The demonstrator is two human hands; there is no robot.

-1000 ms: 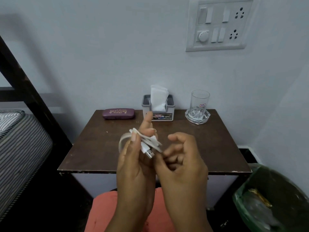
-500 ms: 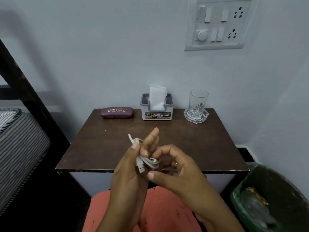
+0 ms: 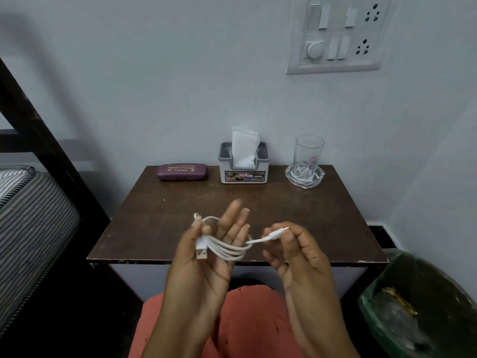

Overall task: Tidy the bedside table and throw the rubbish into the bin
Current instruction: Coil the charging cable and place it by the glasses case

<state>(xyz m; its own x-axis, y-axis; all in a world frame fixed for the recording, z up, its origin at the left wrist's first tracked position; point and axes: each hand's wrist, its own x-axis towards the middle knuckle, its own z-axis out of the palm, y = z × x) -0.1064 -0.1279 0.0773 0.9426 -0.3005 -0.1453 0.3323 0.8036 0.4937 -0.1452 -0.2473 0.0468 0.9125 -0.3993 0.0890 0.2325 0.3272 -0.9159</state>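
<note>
Currently held: a white cable (image 3: 227, 250), looped in a coil across the palm of the left hand (image 3: 206, 264). The thumb lies over the loops to pin them and the fingers are nearly straight.
Right hand (image 3: 299, 257): pinches the small plug (image 3: 277, 233) at the cable's free end, just right of the left hand. The hands are apart, joined only by a short run of cable.
USB plug (image 3: 201, 251): juts out below the left thumb, probably serving as the coil's anchored start.
Why held so: the flat palm seems to act as a former that keeps the loops together while the right hand steers the loose tail.
Bedside table (image 3: 160, 228): under and beyond both hands.
Back row: spectacle case (image 3: 182, 171) beyond and left of the left hand, tissue holder (image 3: 244, 169) straight beyond it, and a glass (image 3: 308, 153) standing in a glass dish (image 3: 304, 179) beyond the right hand. All sit against the wall, apparently so the near part stays free.
Bin (image 3: 423, 293): below and right of the right hand, green-lined, with wrappers inside, handy for rubbish.
Step judged: the cable is being bundled and has not been set down.
Risk: loops could slip off the straight fingers.
</note>
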